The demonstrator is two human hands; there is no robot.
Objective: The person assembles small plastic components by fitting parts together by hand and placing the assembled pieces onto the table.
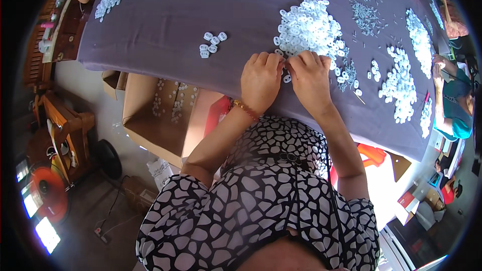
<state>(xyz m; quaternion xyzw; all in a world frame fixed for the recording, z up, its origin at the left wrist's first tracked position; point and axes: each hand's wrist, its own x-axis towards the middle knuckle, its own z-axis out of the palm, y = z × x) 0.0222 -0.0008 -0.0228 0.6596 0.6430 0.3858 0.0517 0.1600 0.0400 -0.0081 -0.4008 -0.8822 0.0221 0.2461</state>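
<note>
My left hand [261,81] and my right hand [310,78] meet fingertip to fingertip at the table's near side. Both are closed in a pinch; what lies between the fingertips is too small and covered to make out. Just beyond them spreads a big heap of small white oval plastic pieces [309,26], some showing two holes. One loose white piece [287,78] lies under my fingertips. Right of my right hand is a small pile of thin grey metal pins or screws [348,74]. A larger scatter of these metal bits [367,16] lies farther back.
Several white pieces [213,43] sit apart on the dark tablecloth [165,30]. More white heaps [399,88] lie at the right, near another person's hands [438,70]. Below the table's left edge stands an open cardboard box [173,120] with white pieces inside. An orange fan [47,193] stands at far left.
</note>
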